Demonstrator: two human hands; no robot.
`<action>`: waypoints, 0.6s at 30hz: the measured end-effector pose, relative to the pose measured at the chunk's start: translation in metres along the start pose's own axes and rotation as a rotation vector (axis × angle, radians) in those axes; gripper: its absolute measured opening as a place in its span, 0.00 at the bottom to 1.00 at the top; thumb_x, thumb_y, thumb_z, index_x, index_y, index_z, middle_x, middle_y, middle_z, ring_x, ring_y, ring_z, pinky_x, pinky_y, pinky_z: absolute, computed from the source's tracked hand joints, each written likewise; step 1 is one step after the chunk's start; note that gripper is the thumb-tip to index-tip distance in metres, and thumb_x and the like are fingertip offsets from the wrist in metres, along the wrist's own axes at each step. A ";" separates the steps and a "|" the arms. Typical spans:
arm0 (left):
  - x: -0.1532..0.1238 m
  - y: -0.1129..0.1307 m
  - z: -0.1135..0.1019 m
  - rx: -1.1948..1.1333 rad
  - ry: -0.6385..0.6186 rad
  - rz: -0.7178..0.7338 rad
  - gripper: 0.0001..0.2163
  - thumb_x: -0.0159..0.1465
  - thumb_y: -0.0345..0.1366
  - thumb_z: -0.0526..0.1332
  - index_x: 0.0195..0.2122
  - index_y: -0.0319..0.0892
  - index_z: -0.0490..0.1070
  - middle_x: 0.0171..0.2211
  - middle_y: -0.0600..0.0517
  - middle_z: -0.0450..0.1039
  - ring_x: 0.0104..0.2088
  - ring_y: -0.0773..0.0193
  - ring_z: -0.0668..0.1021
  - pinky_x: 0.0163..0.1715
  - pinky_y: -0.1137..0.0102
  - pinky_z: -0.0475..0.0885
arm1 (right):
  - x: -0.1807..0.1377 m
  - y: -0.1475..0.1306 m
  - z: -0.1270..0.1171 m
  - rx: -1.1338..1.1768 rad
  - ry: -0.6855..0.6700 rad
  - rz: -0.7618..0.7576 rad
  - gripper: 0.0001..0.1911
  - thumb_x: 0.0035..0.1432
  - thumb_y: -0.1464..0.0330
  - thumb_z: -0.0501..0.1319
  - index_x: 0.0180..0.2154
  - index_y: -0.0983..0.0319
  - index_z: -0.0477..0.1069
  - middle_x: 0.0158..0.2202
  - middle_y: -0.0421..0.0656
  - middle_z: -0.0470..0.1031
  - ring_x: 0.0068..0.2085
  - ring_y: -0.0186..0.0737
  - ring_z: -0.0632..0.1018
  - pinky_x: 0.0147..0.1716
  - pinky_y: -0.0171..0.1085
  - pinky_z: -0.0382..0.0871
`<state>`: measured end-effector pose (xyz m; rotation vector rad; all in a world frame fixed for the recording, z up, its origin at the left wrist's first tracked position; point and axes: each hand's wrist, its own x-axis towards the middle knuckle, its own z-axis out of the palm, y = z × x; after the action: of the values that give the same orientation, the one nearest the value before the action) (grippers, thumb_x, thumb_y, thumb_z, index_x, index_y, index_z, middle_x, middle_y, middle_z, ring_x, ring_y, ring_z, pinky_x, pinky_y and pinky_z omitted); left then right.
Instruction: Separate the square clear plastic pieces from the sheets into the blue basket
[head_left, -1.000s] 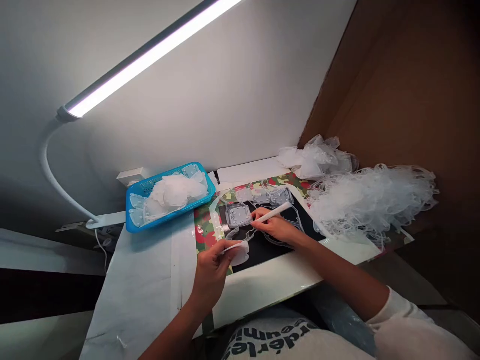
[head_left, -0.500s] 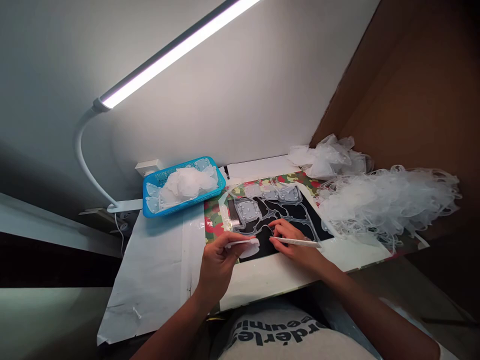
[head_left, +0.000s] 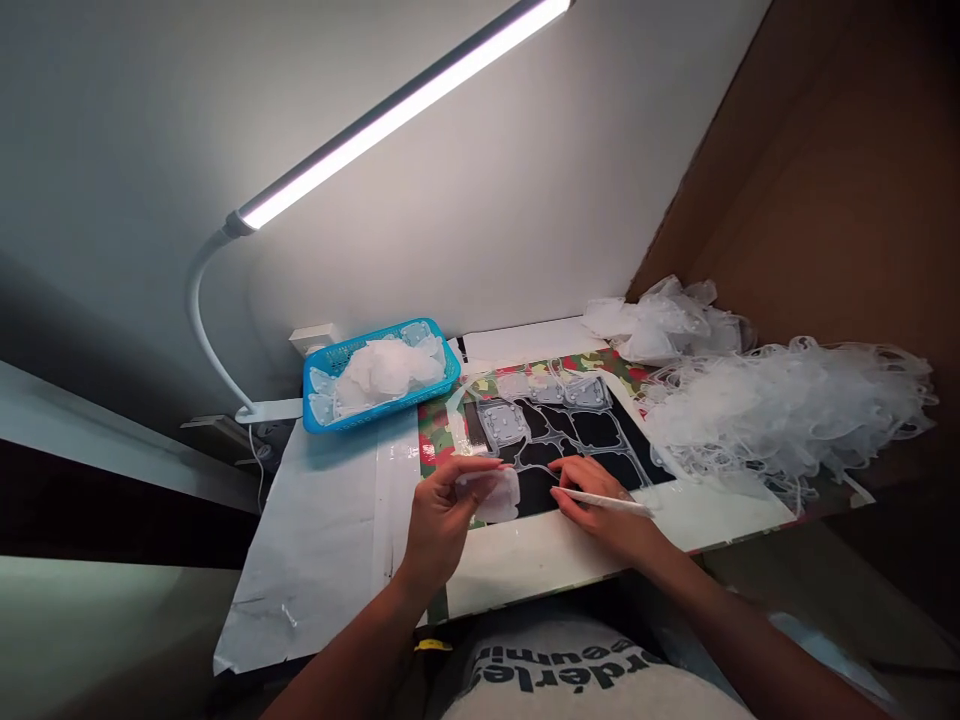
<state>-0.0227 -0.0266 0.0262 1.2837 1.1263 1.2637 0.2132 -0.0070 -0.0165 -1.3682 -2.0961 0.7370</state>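
Note:
Pinched between the thumb and fingers of my left hand [head_left: 439,510] is a thin translucent plastic piece [head_left: 501,497], tilted over the front of the black mat [head_left: 536,493]. My right hand [head_left: 600,515] is closed round a slim white pen-like stick [head_left: 615,503]; whether it has a tip or blade is hidden. Its fingers are just right of the piece, apart from it. Behind both hands, a clear frame-like sheet with cut-out openings [head_left: 559,437] lies on the mat. Several translucent pieces with small bumps [head_left: 504,425] rest along its left and far sides.
A blue basket [head_left: 382,408] with whitish pieces stands at the back left. Clear looped frames [head_left: 795,410] are heaped on the right, with more translucent pieces [head_left: 671,320] behind. A lit lamp [head_left: 405,120] hangs above, clamped at the left. A brown panel [head_left: 832,170] closes the right.
The piece in my left hand has turned from nearly edge-on to show more of its flat face. My right hand keeps the white stick. The whole view has shifted slightly.

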 end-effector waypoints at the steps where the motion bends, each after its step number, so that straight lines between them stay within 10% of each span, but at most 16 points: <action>1: 0.009 0.001 -0.008 0.023 0.030 0.021 0.10 0.63 0.40 0.64 0.42 0.42 0.76 0.39 0.49 0.78 0.35 0.64 0.79 0.32 0.73 0.74 | -0.004 -0.003 -0.002 0.015 -0.021 0.022 0.08 0.62 0.68 0.55 0.29 0.59 0.62 0.42 0.44 0.74 0.45 0.45 0.73 0.46 0.44 0.65; 5: 0.076 0.007 -0.070 0.479 0.376 0.195 0.14 0.66 0.41 0.58 0.49 0.38 0.72 0.36 0.52 0.76 0.29 0.67 0.76 0.26 0.73 0.71 | -0.027 -0.014 -0.008 0.119 -0.114 0.114 0.08 0.64 0.65 0.54 0.31 0.59 0.64 0.43 0.44 0.74 0.46 0.44 0.73 0.46 0.43 0.65; 10: 0.150 0.008 -0.147 0.880 0.538 0.281 0.11 0.63 0.37 0.64 0.44 0.36 0.74 0.37 0.51 0.71 0.42 0.58 0.73 0.48 0.56 0.68 | -0.062 -0.028 -0.012 0.200 -0.307 0.151 0.04 0.62 0.67 0.57 0.38 0.59 0.70 0.42 0.43 0.76 0.42 0.42 0.76 0.42 0.38 0.68; 18: 0.135 0.002 -0.138 1.025 0.568 0.537 0.13 0.70 0.35 0.51 0.48 0.40 0.73 0.51 0.40 0.68 0.56 0.42 0.67 0.55 0.39 0.59 | -0.052 -0.043 -0.053 0.197 -0.438 -0.039 0.04 0.61 0.66 0.60 0.34 0.58 0.71 0.50 0.44 0.76 0.50 0.44 0.75 0.53 0.44 0.65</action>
<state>-0.1560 0.1115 0.0396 2.1497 2.0888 1.5472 0.2400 -0.0612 0.0443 -1.1304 -2.2879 1.2840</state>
